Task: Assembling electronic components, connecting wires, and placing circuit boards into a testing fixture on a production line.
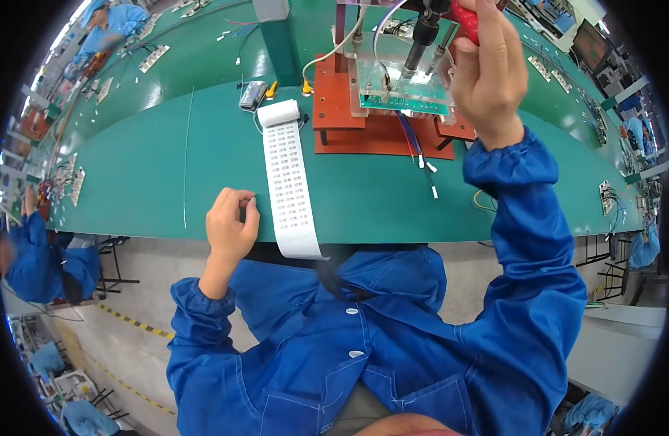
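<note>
- Head view, risks: I see my right hand [487, 73] raised high at the far side of the bench, closed around a red handle [465, 20] at the top of a test fixture [378, 102]. Below that hand sits a green circuit board [403, 98] under a clear plate, with dark pins pointing down at it. My judgement is that a fast or crooked pull on the handle could drive the pins onto the board off-centre, and a board sitting askew in its seat would cause that.
- Loose wires [422, 156] with white ends trail out of the fixture, just below and to the left of my right wrist. I think the blue sleeve [509, 167] could snag them if the arm drops, because the cuff hangs close over them.
- A long white label strip [291, 182] runs from its roll [278, 112] towards me, and its near end hangs over the bench edge just right of my left hand [231, 225]. I reckon a brush from that hand could drag the strip off the green bench [131, 182].
- Head view, pose: my right arm is stretched up and forward, elbow bent, wrist cocked, fingers wrapped on the handle.
- My left hand rests at the near bench edge, fingers curled loosely with tips pinched together; I cannot tell whether it holds anything small. Its forearm comes straight up from my body.
</note>
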`<state>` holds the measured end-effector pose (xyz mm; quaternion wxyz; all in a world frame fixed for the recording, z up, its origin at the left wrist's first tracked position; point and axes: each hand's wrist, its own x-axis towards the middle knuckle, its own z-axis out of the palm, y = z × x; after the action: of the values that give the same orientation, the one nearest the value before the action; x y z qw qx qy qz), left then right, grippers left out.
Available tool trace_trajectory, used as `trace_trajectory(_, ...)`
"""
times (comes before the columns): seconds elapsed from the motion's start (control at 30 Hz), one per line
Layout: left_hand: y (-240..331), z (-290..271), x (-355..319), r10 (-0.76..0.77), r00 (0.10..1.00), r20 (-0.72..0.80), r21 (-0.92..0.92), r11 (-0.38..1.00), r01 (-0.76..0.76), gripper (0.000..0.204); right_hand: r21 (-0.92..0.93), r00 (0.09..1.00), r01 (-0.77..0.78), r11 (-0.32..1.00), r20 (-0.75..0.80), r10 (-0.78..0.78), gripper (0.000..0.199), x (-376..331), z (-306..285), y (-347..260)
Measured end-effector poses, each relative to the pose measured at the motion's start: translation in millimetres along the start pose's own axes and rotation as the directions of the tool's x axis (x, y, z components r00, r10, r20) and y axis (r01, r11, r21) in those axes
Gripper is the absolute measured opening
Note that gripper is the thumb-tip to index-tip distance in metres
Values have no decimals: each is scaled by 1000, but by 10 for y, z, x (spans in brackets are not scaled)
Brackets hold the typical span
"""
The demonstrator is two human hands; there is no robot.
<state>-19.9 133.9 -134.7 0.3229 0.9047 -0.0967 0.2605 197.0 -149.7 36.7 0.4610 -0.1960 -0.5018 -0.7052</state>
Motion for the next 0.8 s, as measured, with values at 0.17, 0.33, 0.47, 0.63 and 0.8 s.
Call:
trace_trajectory(0.17, 2, -46, -48, -34, 999, -13, 27, 999, 34, 7, 116, 987, -150, 982, -43, 156, 42, 489, 152, -34)
trace_trajectory(0.33, -4, 93, 53, -29, 999, -23, -36, 999, 29, 7, -734, 358, -418, 535, 409, 840, 42, 1109, -69, 988)
trace_trajectory(0.47, -64, 40, -27, -37, 997, -72, -47, 998, 34, 6, -885, 560, -186, 426, 261, 786, 42, 889, -122, 542)
trace_trajectory(0.63, 11, 1, -31, -32, 993, -111, -38, 999, 28, 5, -347, 331, 267, 899, 909, 253, 30, 504, -1011, -1023)
trace_trajectory(0.8, 33, -29, -43, -89, 996, -27, -100, 991, 86, 5, -579, 260, 76, 812, 797, 544, 39, 223, -986, -1210)
